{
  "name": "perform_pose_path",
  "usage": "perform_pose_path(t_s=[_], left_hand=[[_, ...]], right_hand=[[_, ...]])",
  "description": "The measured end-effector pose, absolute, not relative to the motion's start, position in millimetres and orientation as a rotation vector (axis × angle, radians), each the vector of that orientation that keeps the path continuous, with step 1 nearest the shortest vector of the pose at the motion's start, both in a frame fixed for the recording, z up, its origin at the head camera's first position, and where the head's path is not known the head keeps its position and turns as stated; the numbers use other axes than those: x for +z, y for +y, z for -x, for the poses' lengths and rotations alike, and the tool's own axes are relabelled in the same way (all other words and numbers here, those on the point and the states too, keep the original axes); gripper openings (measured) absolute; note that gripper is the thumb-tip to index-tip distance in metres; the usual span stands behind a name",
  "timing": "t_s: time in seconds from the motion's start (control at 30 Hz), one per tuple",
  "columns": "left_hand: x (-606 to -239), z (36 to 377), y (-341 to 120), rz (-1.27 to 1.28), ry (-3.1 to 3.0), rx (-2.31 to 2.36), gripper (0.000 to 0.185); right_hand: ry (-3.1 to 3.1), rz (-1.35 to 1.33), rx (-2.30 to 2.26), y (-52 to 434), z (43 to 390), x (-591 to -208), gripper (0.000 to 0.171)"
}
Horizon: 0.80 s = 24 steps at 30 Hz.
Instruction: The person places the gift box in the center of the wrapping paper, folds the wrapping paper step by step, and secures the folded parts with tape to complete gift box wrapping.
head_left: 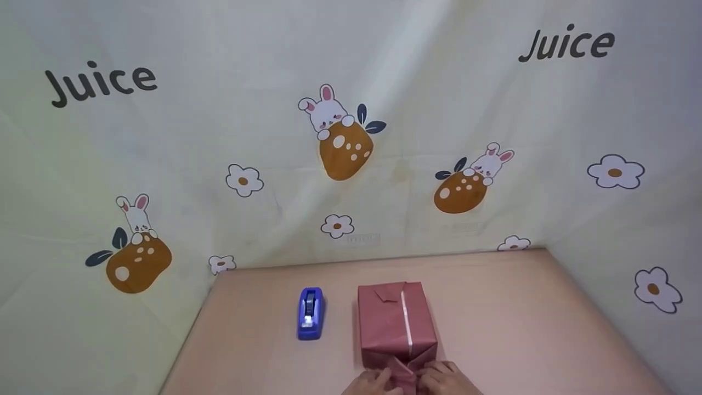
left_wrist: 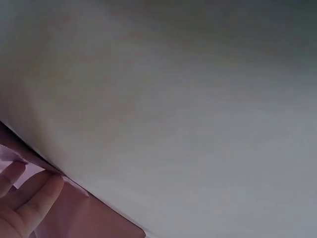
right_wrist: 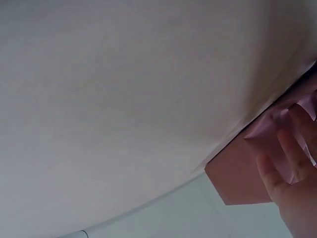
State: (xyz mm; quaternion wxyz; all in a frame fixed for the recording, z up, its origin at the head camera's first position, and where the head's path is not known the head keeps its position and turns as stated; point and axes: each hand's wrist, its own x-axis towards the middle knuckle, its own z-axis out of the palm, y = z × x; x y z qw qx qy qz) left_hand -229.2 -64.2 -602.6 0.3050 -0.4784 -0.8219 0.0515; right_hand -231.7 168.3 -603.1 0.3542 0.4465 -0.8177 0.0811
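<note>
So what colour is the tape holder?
Blue. The tape holder shows best in the head view, left of the box.

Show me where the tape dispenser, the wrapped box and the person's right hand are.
tape dispenser (head_left: 310, 314), head view, middle of its blue body.
wrapped box (head_left: 392, 321), head view, its red paper top.
right hand (head_left: 447, 379), head view, back of the hand at the box's near end.

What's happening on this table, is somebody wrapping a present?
A person is working with both hands on a box wrapped in reddish-pink paper on a pink table. The left hand and right hand press the folded paper flaps at the box's near end. The far end is already folded shut, and a strip of tape runs along the top seam. A blue tape dispenser stands apart, to the left of the box. Behind hangs a cloth printed with rabbits and flowers.
</note>
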Motion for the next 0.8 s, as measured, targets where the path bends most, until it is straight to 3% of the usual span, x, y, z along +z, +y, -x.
perform_pose_path(t_s=[0.2, 0.43, 0.8], left_hand=[[-591, 231, -68, 1.262, -2.345, -0.032, 0.02], [-583, 230, -68, 1.188, -2.494, -0.166, 0.024], [-569, 231, -77, 1.046, -2.595, -0.204, 0.025]], right_hand=[[-2.086, -1.031, 0.213, 164, 234, -599, 0.034], [-1.898, -1.007, 0.18, 155, 247, -589, 0.026], [-2.042, -0.97, 0.139, 148, 242, -575, 0.028]])
